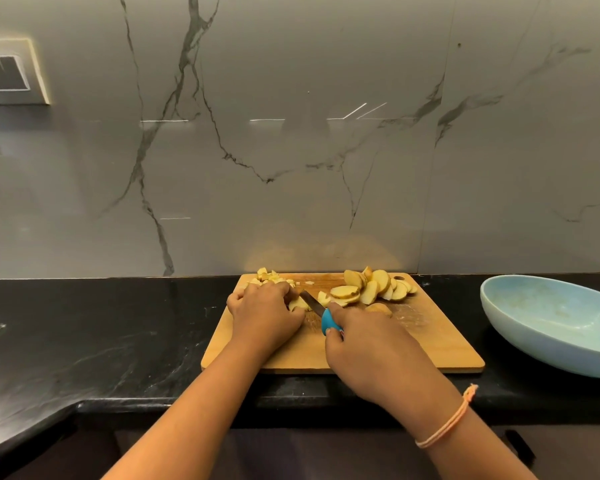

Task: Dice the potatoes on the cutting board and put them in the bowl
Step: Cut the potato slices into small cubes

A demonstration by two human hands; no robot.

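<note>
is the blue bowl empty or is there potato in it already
Empty, as far as it shows: the light blue oval bowl has a bare inside; the potato pieces lie on the wooden cutting board.

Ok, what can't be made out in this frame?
Head view:
potato piece under the left hand: mostly hidden by it.
knife handle: largely covered by the right hand.
bowl: right side cut off by the frame edge.
switch plate: cut off at the left edge.
</note>
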